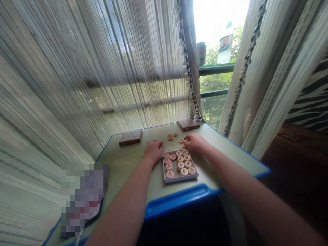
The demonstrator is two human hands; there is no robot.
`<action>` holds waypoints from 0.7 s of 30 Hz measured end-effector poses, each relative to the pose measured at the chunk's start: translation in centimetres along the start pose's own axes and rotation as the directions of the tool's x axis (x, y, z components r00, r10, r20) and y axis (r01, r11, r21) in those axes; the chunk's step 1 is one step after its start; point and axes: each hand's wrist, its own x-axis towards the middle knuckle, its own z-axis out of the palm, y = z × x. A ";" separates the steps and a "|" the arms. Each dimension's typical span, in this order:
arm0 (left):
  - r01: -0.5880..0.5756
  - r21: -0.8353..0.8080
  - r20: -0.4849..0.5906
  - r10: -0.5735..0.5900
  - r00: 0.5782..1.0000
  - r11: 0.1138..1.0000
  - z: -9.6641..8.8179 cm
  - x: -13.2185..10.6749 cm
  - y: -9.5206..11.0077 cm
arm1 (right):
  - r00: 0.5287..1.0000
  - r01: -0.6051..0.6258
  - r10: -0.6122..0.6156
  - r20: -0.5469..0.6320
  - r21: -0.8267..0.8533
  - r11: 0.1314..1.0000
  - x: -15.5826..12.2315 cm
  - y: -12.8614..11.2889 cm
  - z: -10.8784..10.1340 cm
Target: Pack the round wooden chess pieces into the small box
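A shallow pale box (180, 179) holds several round Chinese chess pieces, red-marked on the left and dark-marked on the right, with a bare strip between. My left hand (153, 151) rests by the box's far left corner, its fingers curled together; what they hold, if anything, is hidden. Beyond the far right corner, my right hand (195, 141) is closed, thumb and fingertips at the edge of a Chinese chess piece (181, 141). Just below it, another piece (182, 148) lies close to the box rim. A few loose pieces (170, 137) lie farther back.
The pale green table (128, 164) has a blue edge and a blue front groove (179, 200). Two flat brown boxes stand at the back, one left (131, 137), one right (188, 124). A blurred-out device (87, 201) lies left. String curtains (115, 68) hang behind.
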 end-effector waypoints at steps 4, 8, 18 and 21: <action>-0.005 -0.031 0.026 0.005 1.000 0.999 -0.2 0.1 -0.1 | 0.998 0.048 -0.047 -0.037 0.042 0.998 0.0 0.0 0.0; 0.052 -0.153 0.001 -0.052 0.999 0.987 -0.3 0.3 0.0 | 0.992 0.104 -0.099 -0.077 0.075 0.992 0.0 0.1 0.2; 0.011 -0.342 -0.090 -0.044 0.995 0.940 -0.1 0.3 0.3 | 0.969 0.186 -0.177 -0.170 0.040 0.982 -0.4 -0.1 0.3; 0.014 -0.320 -0.079 -0.041 0.996 0.947 -0.2 0.2 0.4 | 0.991 0.072 -0.067 -0.120 0.031 0.997 -0.1 0.2 0.3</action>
